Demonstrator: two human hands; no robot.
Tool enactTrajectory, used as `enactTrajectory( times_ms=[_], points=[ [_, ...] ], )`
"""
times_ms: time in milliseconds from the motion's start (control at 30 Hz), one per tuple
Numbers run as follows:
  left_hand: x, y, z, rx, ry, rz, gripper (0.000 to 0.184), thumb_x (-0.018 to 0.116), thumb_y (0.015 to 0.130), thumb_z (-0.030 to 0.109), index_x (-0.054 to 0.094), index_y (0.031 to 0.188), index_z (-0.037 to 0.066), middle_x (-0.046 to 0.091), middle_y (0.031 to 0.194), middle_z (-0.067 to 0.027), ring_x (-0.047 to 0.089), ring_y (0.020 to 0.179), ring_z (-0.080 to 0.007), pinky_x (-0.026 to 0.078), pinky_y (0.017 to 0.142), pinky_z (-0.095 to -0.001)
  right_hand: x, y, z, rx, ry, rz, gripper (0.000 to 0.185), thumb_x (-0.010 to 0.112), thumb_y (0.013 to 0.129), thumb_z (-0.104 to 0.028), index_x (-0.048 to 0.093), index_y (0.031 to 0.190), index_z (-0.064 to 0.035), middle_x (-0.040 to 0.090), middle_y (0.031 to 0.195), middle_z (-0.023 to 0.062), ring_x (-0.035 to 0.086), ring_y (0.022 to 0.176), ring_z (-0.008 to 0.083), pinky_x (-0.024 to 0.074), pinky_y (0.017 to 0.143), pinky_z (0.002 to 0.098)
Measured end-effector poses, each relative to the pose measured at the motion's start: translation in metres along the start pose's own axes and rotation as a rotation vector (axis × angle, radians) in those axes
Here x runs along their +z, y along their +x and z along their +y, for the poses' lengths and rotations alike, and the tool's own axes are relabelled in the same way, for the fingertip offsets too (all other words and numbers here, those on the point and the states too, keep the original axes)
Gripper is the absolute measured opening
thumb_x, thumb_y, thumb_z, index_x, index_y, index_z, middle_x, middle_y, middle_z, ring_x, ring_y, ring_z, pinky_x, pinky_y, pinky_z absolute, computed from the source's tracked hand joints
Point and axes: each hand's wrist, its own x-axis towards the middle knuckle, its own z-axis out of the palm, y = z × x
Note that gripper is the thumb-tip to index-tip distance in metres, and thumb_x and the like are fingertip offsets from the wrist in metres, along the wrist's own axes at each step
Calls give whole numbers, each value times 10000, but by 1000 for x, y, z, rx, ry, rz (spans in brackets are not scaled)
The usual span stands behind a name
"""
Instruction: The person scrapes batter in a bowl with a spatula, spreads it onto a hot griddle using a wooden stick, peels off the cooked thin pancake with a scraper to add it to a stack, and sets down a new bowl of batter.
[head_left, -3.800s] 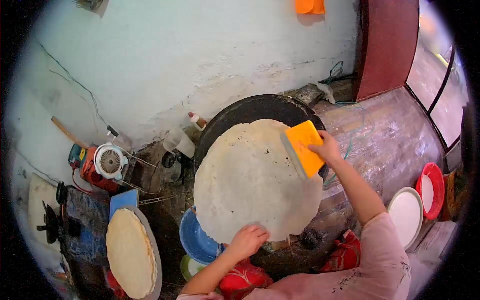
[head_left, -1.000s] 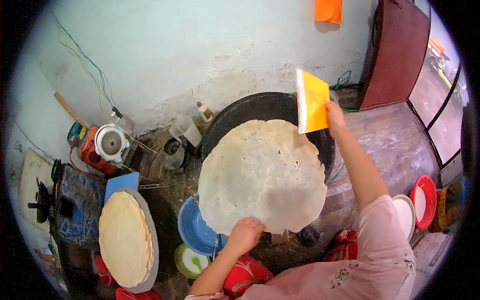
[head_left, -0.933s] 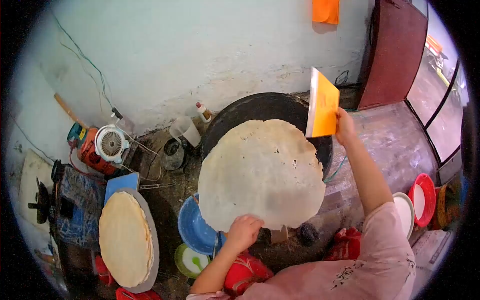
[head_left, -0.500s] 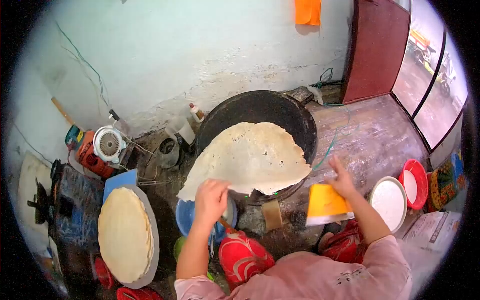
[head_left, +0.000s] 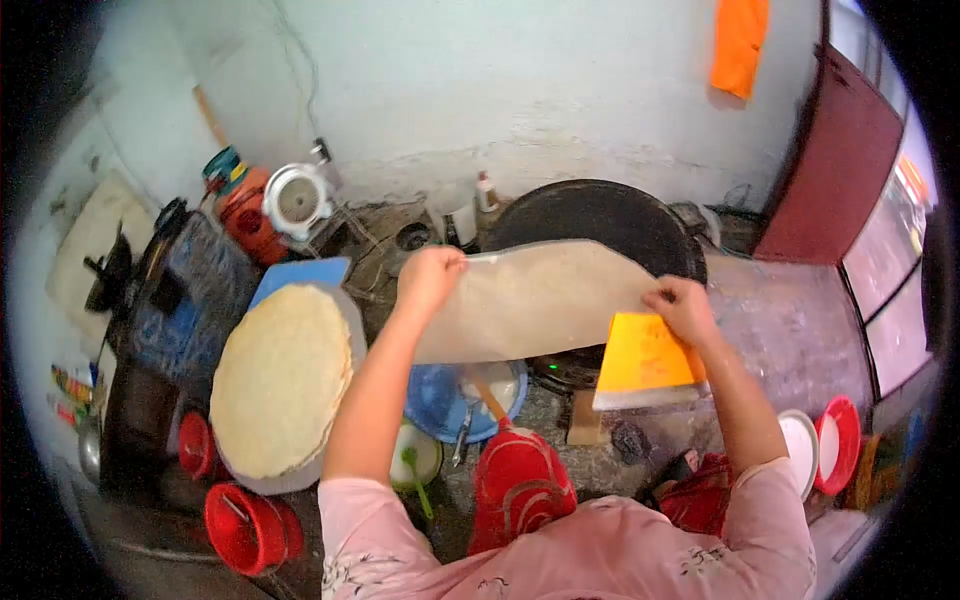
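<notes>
A large thin flatbread [head_left: 540, 300] hangs stretched between my hands, lifted over the front of the round black griddle [head_left: 600, 212]. My left hand [head_left: 430, 282] pinches its upper left edge. At its right end my right hand [head_left: 682, 306] grips the edge between the fingers. An orange-yellow scraper [head_left: 650, 358] with a pale edge hangs just below my right hand, against the palm side; how it is held is partly hidden. To the left, a stack of round flatbreads [head_left: 283, 380] lies on a grey round board.
A blue basin [head_left: 425, 400] and a green bowl [head_left: 425, 452] with a green spoon stand below the sheet. Red buckets [head_left: 250, 530] are at lower left. A white fan [head_left: 298, 202] and an orange machine [head_left: 248, 215] stand by the wall. Two basins [head_left: 838, 445] are at right.
The flatbread has come up off the griddle and moved left, now stretched between both hands. My right hand, earlier apart from it with the scraper, has taken its right edge. The view has turned left.
</notes>
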Motion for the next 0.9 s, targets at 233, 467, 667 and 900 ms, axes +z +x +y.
enactTrajectory(
  times_ms=[233, 467, 667, 900],
  points=[
    [-153, 39, -94, -79, -164, 486, 158, 589, 772, 134, 651, 886, 44, 630, 727, -96, 583, 660, -169, 448, 629, -289, 16, 101, -197, -220, -55, 167, 225, 590, 775, -254, 634, 876, -58, 619, 754, 157, 599, 709, 328, 468, 636, 383],
    [-306, -183, -76, 233, -308, 1206, 239, 518, 816, 32, 593, 1030, -44, 606, 1025, -127, 562, 945, -174, 418, 865, -285, 84, 76, -357, -909, 453, 446, 189, 614, 731, -118, 642, 918, -105, 643, 898, 101, 620, 737, 285, 503, 638, 326],
    [-209, -361, -168, -114, 128, 1170, 261, 487, 698, -90, 629, 896, 4, 584, 1014, -94, 512, 1080, -281, 371, 947, -373, 204, 2, -349, -1070, 438, -95, 353, 615, 672, -62, 619, 1006, -178, 557, 1162, 78, 627, 722, 235, 514, 577, 308],
    [-110, -401, -307, -335, 233, 540, 291, 509, 672, -84, 634, 894, 56, 588, 1035, -116, 487, 1077, -327, 392, 908, -393, 273, -14, -256, -515, 224, -467, 491, 635, 753, -141, 482, 1220, -147, 534, 1177, 149, 584, 935, 316, 488, 755, 372]
  ],
)
